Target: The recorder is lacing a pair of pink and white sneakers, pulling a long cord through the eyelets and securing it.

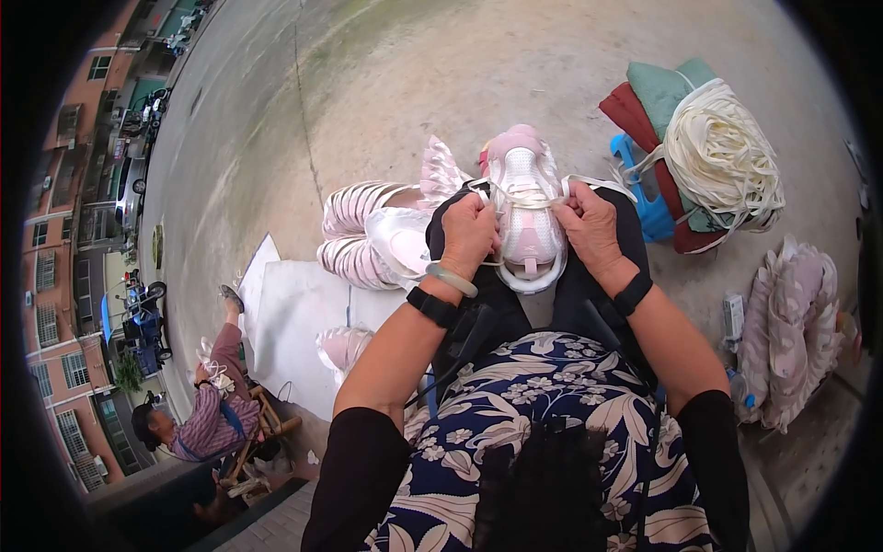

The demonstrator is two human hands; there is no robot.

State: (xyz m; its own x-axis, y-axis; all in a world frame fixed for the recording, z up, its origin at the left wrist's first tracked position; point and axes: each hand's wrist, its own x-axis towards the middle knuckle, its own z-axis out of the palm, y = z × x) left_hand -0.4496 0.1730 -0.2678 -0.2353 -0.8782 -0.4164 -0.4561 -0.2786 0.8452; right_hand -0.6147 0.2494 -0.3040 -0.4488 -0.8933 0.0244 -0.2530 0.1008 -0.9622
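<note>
While the pink and white shoe [524, 207] sits on the person's lap, both hands are right on it: the left hand [469, 232] is closed over the shoe's left side, fingers curled tight on the flat white lace [526, 197], and the right hand [589, 225] is pinched shut on the same lace at the shoe's right edge, with a loose end trailing off to the right. A pale bangle [452, 280] and a black wristband [432, 306] ride the left wrist, another black band [632, 293] on the right. The shoe points away, toe far, tongue near, resting on dark trousers above a navy floral top [543, 405]. Just left of the left hand lies a cluster of matching pink shoes [363, 235] on the concrete ground [441, 83], with a white sheet [294, 322] spread near them. Out to the right, a big bundle of cream laces [722, 156] is heaped on folded red and green cushions over a blue stool [653, 216]. Nearer on the right sits a pile of pink shoe uppers [796, 331]. Far down at the near left, another person [207, 419] in a striped top sits on a wooden chair, handling something pale, well apart from all this
</note>
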